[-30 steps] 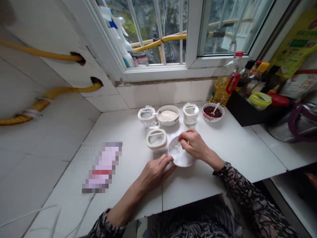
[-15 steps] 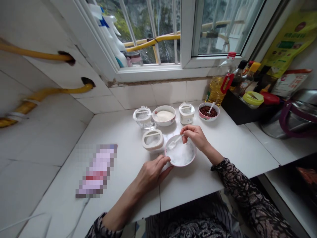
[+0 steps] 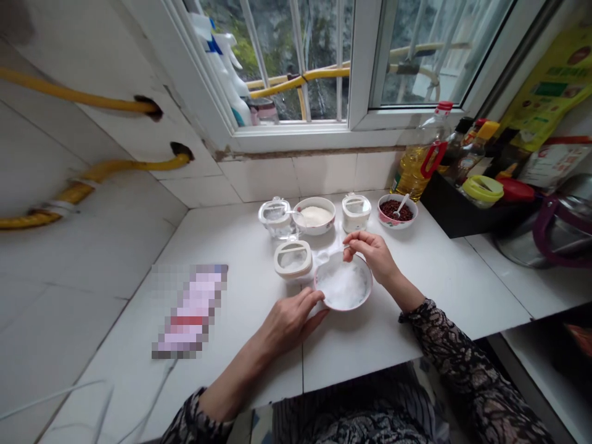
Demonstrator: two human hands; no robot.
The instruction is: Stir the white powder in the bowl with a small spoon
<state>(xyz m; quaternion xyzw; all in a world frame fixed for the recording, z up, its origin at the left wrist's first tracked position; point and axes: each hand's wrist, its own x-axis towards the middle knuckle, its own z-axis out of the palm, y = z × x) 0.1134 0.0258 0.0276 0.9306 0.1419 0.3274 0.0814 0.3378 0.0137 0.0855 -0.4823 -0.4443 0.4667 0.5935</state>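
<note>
A white bowl point(image 3: 346, 290) of white granules stands on the counter in front of me. My left hand point(image 3: 296, 314) grips its left rim between thumb and fingers. Between the fingertips of my right hand point(image 3: 370, 251) is a small white spoon point(image 3: 322, 258), its head out over the bowl's upper left rim, close to a lidded jar point(image 3: 293, 259). Whether the spoon carries anything is too blurred to tell. Behind are a second lidded jar point(image 3: 276, 218), a bowl of pale granules point(image 3: 315, 217) and a third jar point(image 3: 356, 213).
A bowl of dark red flakes point(image 3: 396, 211) with a spoon stands at the back right. Beyond it are an oil bottle point(image 3: 416, 166), a black condiment rack point(image 3: 444, 206) and a metal pot point(image 3: 518, 243). A pixelated flat item point(image 3: 192, 311) with a cable lies on the left.
The spoon has moved from over the granules to the bowl's upper left rim, towards the nearest jar. My left hand keeps its hold. The whole view has shifted slightly.
</note>
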